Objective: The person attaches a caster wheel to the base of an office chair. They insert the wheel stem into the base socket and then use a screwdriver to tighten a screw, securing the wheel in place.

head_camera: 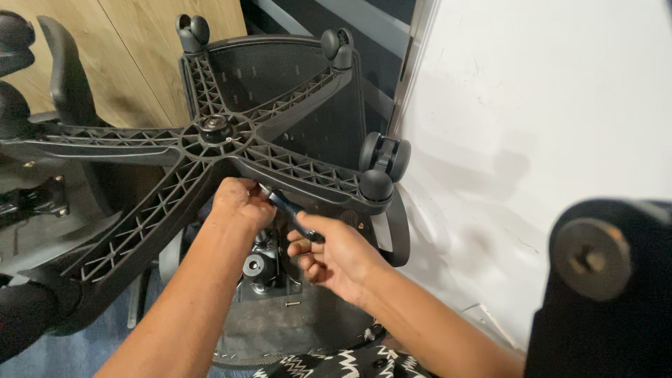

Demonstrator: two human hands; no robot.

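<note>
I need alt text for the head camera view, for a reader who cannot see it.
Two bare hands work under an overturned black office chair: the left hand grips a part below the five-spoke wheeled base, while the right hand holds a dark-handled tool against it. A white wall stands to the right.

Left hand (241,203): bare, no glove, no ring seen.
Right hand (336,259): bare, no glove.
Forearms: bare, no sleeves visible.
</note>
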